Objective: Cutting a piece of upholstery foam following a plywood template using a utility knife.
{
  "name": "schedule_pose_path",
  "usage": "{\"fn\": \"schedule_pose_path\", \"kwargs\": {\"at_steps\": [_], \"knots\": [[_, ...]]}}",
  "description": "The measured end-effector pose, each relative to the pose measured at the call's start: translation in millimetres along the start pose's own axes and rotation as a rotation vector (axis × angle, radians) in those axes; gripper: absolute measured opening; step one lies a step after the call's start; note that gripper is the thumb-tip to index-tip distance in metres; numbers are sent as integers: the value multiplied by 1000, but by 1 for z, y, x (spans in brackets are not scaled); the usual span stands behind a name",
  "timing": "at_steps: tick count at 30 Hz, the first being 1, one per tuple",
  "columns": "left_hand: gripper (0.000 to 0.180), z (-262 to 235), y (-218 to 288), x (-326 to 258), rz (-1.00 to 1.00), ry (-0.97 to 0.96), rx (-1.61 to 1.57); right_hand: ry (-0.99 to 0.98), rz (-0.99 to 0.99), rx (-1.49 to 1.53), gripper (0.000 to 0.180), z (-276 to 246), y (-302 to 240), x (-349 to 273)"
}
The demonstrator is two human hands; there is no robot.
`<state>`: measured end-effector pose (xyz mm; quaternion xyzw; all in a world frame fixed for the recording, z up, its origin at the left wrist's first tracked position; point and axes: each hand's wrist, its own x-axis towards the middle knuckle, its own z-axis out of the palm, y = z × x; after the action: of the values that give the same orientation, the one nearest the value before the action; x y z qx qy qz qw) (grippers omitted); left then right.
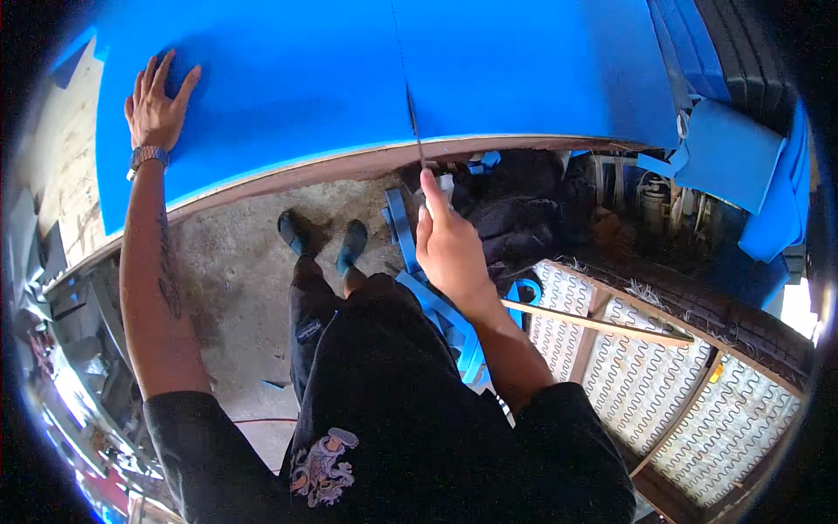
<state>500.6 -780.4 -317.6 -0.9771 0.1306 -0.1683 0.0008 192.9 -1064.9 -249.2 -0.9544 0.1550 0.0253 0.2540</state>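
Blue foam sheet [349, 79] covers the counter [367, 164], whose wooden edge curves across the head view, and every place here is told from that sheet. On its near-left corner the left hand [155, 100] lies flat with fingers spread, pressing the foam down and gripping nothing. At the sheet's near edge, about midway along, the right hand [449, 244] has its grip pressed together around a knife [417, 140]; the handle is hidden in the fist, though the thin blade seems to stand in a cut line running away across the foam. Below the sheet's edge, blue foam strips [436, 306] hang and pile beside the person's legs, and a sprung seat frame [663, 375] lies on the floor to the right. Judging by the slit, a cut through the sheet is under way; going on calls for a steady blade along that line while the flat hand keeps the foam from shifting.
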Motion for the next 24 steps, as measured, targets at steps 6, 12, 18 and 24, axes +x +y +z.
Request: {"fn": "schedule_pose_path", "kwargs": {"at_steps": [6,12,18,24], "knots": [[69,1,6,6,-33,-47,-89,-34,28,63,44,-7,13,-33],[69,-7,13,14,-37,-69,-55,-201,195,52,45,-26,13,-46],[64,-33,19,26,-52,-69,-69,-150,90,94,51,-82,-5,-52],[64,-53,10,39,-88,-109,-108,151,-100,240,49,-120,-51,52]]}}
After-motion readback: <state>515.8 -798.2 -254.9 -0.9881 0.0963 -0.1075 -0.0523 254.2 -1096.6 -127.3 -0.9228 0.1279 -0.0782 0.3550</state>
